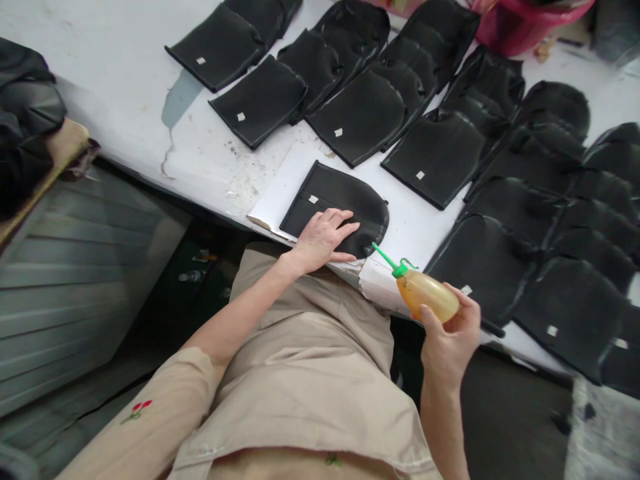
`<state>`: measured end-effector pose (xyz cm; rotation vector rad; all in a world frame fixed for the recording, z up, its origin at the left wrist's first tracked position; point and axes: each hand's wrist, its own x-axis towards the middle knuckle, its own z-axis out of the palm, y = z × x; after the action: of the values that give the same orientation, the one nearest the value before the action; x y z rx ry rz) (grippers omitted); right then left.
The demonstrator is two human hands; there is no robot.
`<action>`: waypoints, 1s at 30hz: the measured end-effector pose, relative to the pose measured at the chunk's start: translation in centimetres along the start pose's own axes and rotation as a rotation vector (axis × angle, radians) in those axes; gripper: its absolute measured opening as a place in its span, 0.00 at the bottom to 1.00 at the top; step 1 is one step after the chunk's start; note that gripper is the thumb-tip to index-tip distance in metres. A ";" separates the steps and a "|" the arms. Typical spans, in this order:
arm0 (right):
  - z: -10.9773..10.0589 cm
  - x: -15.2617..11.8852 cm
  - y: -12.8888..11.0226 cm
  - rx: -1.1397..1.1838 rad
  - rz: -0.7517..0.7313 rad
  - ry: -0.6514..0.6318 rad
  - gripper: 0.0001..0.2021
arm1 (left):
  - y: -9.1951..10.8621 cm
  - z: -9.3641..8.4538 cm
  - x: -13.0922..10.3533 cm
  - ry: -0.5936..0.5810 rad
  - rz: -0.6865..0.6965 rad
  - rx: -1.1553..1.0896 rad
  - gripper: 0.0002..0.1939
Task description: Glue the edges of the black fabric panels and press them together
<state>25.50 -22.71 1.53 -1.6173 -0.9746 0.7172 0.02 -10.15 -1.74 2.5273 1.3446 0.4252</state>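
A black rounded fabric or leather-like piece (340, 193) with a small white label lies flat at the table's front edge. My left hand (324, 237) rests on its near part, fingers stretched out and apart. In my right hand (453, 333) is a squeeze bottle (430, 295) of yellowish liquid with a green nozzle. The bottle is tilted, and its nozzle tip points at the piece's near right edge. Whether the tip touches that edge I cannot tell.
Overlapping rows of similar black pieces (360, 120) cover the back and right of the white table (115, 80). A pink basin (520, 27) stands at the far right. Dark material (27, 127) lies on a board at the left.
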 end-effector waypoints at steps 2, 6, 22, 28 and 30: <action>0.0 -0.3 -0.3 -0.041 -0.085 0.009 0.29 | 0.7 0.3 0.2 0.012 -0.018 0.047 0.35; -0.1 -0.8 -0.5 -0.132 -0.170 0.000 0.30 | 1.7 0.6 0.7 0.021 -0.055 0.099 0.36; -0.3 -1.1 1.0 -0.506 -0.423 -0.065 0.30 | 2.4 0.3 0.8 -0.025 -0.112 0.134 0.36; -0.4 -1.3 0.6 -0.591 -0.509 -0.068 0.31 | 2.3 0.5 0.9 -0.019 -0.122 0.115 0.36; -0.1 -1.1 0.6 -0.586 -0.529 -0.054 0.31 | 2.2 0.4 0.9 -0.023 -0.114 0.103 0.35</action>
<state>25.17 -23.80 0.92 -1.7088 -1.6765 0.1069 2.32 -10.62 -1.24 2.5122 1.5297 0.3106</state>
